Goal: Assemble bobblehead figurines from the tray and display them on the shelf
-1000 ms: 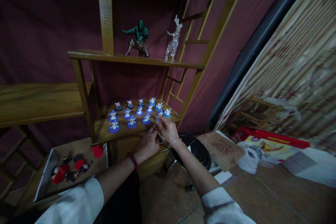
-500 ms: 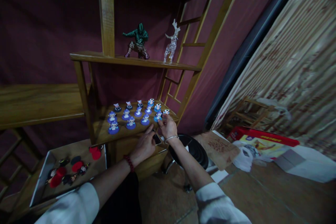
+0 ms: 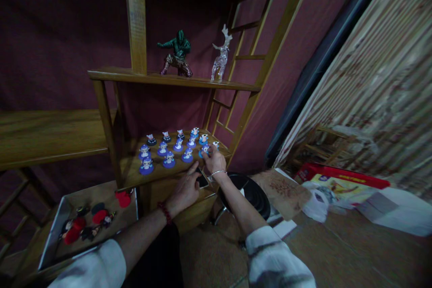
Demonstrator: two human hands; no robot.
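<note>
Small figurines on round bases stand in rows on the lower wooden shelf [image 3: 130,172]. Most are purple, such as the front purple figurine [image 3: 169,159]; a few at the back left are dark-based, and those on the right are blue. My right hand [image 3: 216,163], with a bracelet at the wrist, has its fingers closed around a blue figurine [image 3: 204,151] in the front right of the group. My left hand [image 3: 185,190] is at the shelf's front edge, index finger stretched out, holding nothing visible. Beside its fingertips is a dark flat rectangular thing [image 3: 203,181].
Above stand a green crouching figure [image 3: 178,51] and a clear deer figurine [image 3: 221,54]. An open box [image 3: 50,229] with red and black figurines lies lower left. A black round stool [image 3: 259,198], a plastic bag [image 3: 315,205] and a red box [image 3: 347,183] are on the right.
The view has shifted very slightly. My right hand stays at the blue figurine and my left hand at the shelf edge; the figurines keep their places.
</note>
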